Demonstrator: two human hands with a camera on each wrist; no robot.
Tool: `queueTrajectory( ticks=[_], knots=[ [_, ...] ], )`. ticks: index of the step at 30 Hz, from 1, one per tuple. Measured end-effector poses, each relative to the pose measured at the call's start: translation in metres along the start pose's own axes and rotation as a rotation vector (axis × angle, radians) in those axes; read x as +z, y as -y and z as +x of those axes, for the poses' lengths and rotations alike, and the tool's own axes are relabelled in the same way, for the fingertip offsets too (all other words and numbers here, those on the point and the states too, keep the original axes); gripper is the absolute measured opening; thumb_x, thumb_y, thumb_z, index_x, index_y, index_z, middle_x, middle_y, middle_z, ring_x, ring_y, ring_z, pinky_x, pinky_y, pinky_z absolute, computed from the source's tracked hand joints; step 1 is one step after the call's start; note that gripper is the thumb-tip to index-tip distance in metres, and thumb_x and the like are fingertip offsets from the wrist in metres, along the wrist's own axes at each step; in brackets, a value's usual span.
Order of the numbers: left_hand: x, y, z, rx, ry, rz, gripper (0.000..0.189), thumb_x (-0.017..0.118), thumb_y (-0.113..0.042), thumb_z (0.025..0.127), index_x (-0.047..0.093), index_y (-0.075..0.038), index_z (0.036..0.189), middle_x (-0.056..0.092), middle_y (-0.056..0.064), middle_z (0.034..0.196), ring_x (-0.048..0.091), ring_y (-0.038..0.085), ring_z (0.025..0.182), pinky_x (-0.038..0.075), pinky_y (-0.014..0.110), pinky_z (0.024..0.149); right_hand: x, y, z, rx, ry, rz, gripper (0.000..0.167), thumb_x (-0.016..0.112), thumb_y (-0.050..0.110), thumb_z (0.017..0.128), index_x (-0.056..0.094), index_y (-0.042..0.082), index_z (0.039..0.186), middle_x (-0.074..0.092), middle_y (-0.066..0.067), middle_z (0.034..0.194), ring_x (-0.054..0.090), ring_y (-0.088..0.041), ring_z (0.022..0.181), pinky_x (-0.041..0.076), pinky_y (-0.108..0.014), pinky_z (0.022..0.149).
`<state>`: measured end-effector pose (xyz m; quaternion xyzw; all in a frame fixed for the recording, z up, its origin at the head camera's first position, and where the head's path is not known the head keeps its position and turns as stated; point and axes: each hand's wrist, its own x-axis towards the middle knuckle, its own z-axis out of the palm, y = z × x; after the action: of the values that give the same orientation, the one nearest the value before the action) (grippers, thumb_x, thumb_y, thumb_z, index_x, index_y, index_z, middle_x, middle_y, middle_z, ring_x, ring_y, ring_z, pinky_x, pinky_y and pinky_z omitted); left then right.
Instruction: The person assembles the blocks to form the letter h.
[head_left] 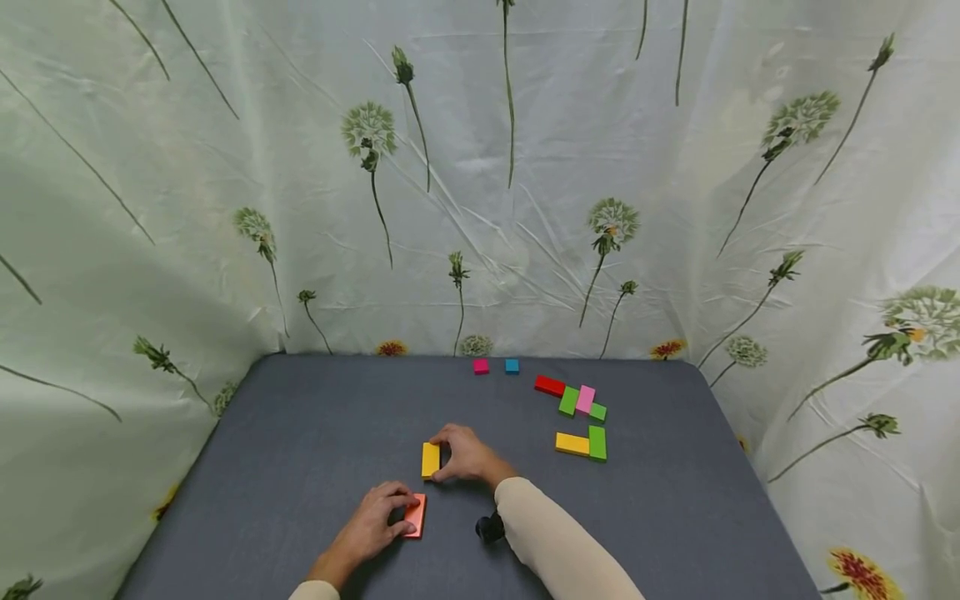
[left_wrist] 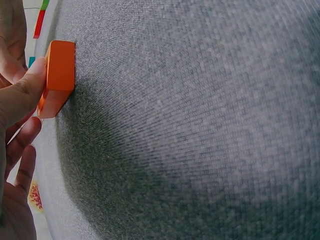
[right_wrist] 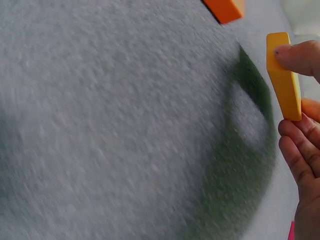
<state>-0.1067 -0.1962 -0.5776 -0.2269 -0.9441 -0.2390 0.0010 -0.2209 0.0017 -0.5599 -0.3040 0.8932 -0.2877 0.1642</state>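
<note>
The cream right sleeve lies nearest. Left of it, the left hand, fingers bent, pinches an orange block low at the table. Just beyond, the right hand pinches a yellow block, seemingly raised. Light, even thumb-and-finger pressure should keep both blocks level. Farther ahead of the right hand sits a blue block.

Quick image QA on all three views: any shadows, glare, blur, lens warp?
Head: pale sheen along creases in the flowered curtain; left wrist: gray tabletop edge looks bowed, weave fairly crisp mid-frame, broad soft shadow below the orange block; right wrist: tabletop texture softer, dark greenish shadow around a lighter patch, left of the yellow block.
</note>
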Motion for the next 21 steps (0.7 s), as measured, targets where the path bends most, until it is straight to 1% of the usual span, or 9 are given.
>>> queueTrajectory(
  ticks=[4, 8, 12, 14, 17, 21],
  knots=[
    [-0.001, 0.000, 0.000, 0.002, 0.008, -0.005, 0.028, 0.082, -0.019, 0.074, 0.072, -0.008, 0.098, 0.060, -0.003, 0.100, 0.056, 0.018, 0.094, 0.047, 0.044, 0.084, 0.007, 0.004, 0.001, 0.023, 0.012, 0.012, 0.056, 0.084, 0.031, 0.074, 0.065, 0.010, 0.123, 0.057, 0.006, 0.103, 0.050, -0.008, 0.092, 0.044, -0.026, 0.089],
    [-0.001, 0.000, 0.000, -0.012, 0.009, -0.014, 0.028, 0.082, -0.019, 0.074, 0.073, -0.009, 0.099, 0.061, -0.003, 0.101, 0.057, 0.019, 0.095, 0.047, 0.046, 0.084, 0.012, 0.007, 0.002, 0.013, 0.003, 0.013, 0.056, 0.084, 0.031, 0.074, 0.065, 0.009, 0.123, 0.058, 0.006, 0.103, 0.051, -0.007, 0.092, 0.045, -0.025, 0.089],
    [-0.001, 0.000, 0.000, -0.017, -0.001, -0.021, 0.029, 0.081, -0.019, 0.075, 0.073, -0.009, 0.100, 0.061, -0.003, 0.102, 0.057, 0.019, 0.096, 0.047, 0.047, 0.084, 0.015, 0.009, 0.000, 0.012, -0.004, 0.020, 0.055, 0.083, 0.030, 0.075, 0.065, 0.009, 0.123, 0.058, 0.005, 0.105, 0.052, -0.009, 0.096, 0.045, -0.027, 0.091],
    [-0.001, 0.000, 0.000, -0.007, -0.011, -0.021, 0.029, 0.081, -0.019, 0.074, 0.073, -0.009, 0.100, 0.061, -0.003, 0.102, 0.057, 0.019, 0.096, 0.047, 0.047, 0.084, 0.016, 0.009, -0.002, 0.017, -0.008, 0.027, 0.055, 0.083, 0.031, 0.075, 0.065, 0.010, 0.122, 0.058, 0.006, 0.107, 0.052, -0.010, 0.098, 0.045, -0.029, 0.093],
    [0.000, 0.000, 0.000, 0.008, -0.027, -0.019, 0.028, 0.082, -0.017, 0.074, 0.073, -0.009, 0.099, 0.061, -0.003, 0.101, 0.058, 0.019, 0.095, 0.047, 0.046, 0.084, 0.017, 0.009, -0.004, 0.018, -0.012, 0.043, 0.053, 0.082, 0.033, 0.077, 0.066, 0.010, 0.122, 0.058, 0.006, 0.108, 0.053, -0.010, 0.101, 0.045, -0.029, 0.093],
    [0.001, 0.000, -0.001, -0.005, -0.022, -0.023, 0.028, 0.082, -0.017, 0.073, 0.073, -0.009, 0.098, 0.061, -0.003, 0.101, 0.058, 0.019, 0.095, 0.047, 0.045, 0.084, 0.018, 0.008, -0.005, 0.007, -0.029, 0.064, 0.048, 0.079, 0.032, 0.079, 0.066, 0.010, 0.120, 0.060, 0.006, 0.107, 0.055, -0.009, 0.100, 0.045, -0.028, 0.092]
  ],
)
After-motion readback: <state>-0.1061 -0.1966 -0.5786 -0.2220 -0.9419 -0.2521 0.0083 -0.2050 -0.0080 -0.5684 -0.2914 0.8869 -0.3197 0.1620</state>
